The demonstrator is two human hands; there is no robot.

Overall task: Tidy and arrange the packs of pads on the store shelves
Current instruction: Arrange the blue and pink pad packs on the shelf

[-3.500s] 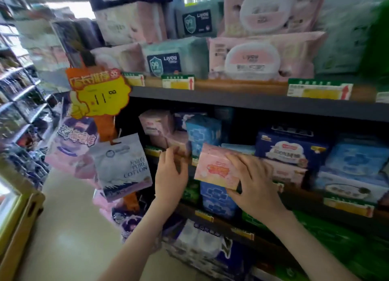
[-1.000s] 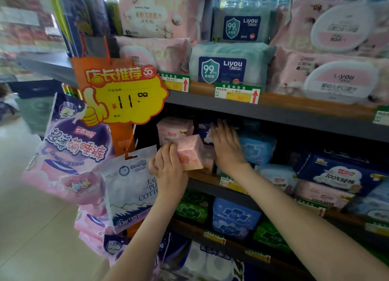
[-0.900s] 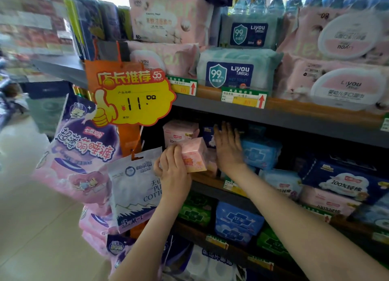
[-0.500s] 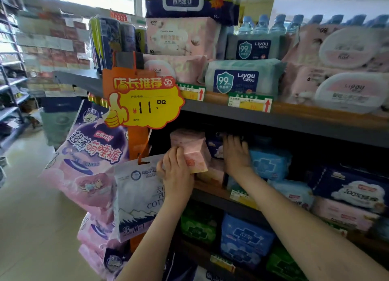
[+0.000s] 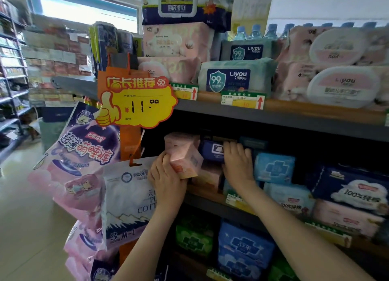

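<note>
Under the yellow price sign (image 5: 136, 104), the left hand (image 5: 166, 179) curls its fingers round the near corner of a tilted pink pad pack (image 5: 185, 160) at the shelf's (image 5: 206, 202) left end. Further right, the right hand (image 5: 237, 165) presses flat on a dark blue pack (image 5: 212, 151), fingers straight and together, with a light blue pack (image 5: 273, 168) just beyond.

There is only one view, from a wide-angle camera on the person's head. It faces the store shelves (image 5: 273, 120) from close by, slightly from their left end, and looks forward. The left hand (image 5: 168, 181) and the right hand (image 5: 237, 165) sit near the middle of the view. At the left, it reaches along the floor (image 5: 25, 207) to far racks (image 5: 12, 95).
</note>
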